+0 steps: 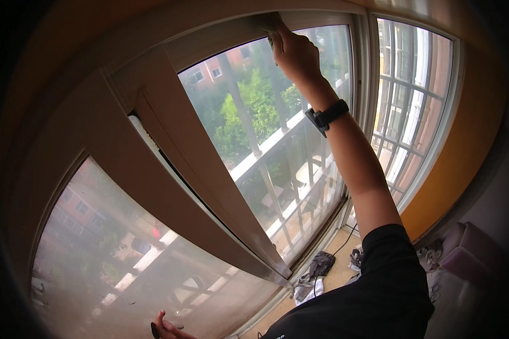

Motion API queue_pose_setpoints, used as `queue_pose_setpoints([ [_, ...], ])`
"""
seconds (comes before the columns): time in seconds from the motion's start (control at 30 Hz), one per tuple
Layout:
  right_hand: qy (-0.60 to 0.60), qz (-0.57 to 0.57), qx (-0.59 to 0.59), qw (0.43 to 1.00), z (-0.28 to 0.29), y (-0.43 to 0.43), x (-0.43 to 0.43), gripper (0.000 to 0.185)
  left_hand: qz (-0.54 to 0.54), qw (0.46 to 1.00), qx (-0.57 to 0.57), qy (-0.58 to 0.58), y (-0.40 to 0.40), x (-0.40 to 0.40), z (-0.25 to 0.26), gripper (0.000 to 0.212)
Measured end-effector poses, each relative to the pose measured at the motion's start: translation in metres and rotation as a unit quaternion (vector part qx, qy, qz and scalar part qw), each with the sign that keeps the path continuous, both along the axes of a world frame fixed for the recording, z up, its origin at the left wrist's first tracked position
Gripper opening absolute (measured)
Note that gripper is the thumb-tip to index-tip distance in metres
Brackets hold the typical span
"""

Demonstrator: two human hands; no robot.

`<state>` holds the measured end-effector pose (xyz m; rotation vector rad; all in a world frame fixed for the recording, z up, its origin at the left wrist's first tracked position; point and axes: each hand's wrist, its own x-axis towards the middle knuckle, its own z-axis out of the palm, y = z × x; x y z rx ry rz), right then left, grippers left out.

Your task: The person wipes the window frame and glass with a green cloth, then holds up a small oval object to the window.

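My right hand (295, 53) is raised to the upper frame of a sliding window, gripping a dark cloth (273, 26) pressed against the frame above the glass pane (254, 106). A black band with a buckle is round that wrist. Low in the view, my left hand (169, 328) is partly cut off by the picture's edge, in front of the hazy left pane (123, 254). Something dark shows beside its fingers; whether the hand holds it is unclear. Between the panes stand broad brown-grey frame uprights (186, 169).
On the sill (335, 254) below lie crumpled dark and white cloths (320, 267) and a thin black cable (347, 239). A side window (413, 101) with bars outside stands at the right, beside an orange-yellow panel (462, 156). A purplish box-like object (471, 254) is at the lower right.
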<state>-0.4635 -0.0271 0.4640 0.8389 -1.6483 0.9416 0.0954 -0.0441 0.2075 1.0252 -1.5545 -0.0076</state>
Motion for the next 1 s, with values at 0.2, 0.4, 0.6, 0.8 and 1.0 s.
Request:
queue_pose_setpoints([
  [0.2,-0.107,0.025,-0.049,0.993,0.008,0.02,-0.046,0.042,0.004,1.0,-0.014,-0.004,-0.002,0.008,-0.013,0.05],
  [0.4,-0.208,0.054,-0.082,0.973,0.023,0.04,-0.078,0.044,-0.004,0.999,-0.042,0.01,-0.002,-0.007,-0.015,0.055],
  [0.6,-0.172,0.106,-0.176,0.963,0.021,0.028,-0.193,0.04,0.027,0.993,-0.096,-0.069,-0.006,-0.03,-0.005,0.052],
  [0.8,-0.085,-0.052,-0.031,0.995,0.017,0.045,-0.309,0.043,0.052,0.997,-0.04,-0.049,-0.004,-0.049,-0.002,0.054],
  [1.0,-0.185,0.076,-0.129,0.971,-0.029,0.023,-0.158,0.047,0.029,0.993,-0.095,-0.069,0.0,-0.055,0.008,0.055],
])
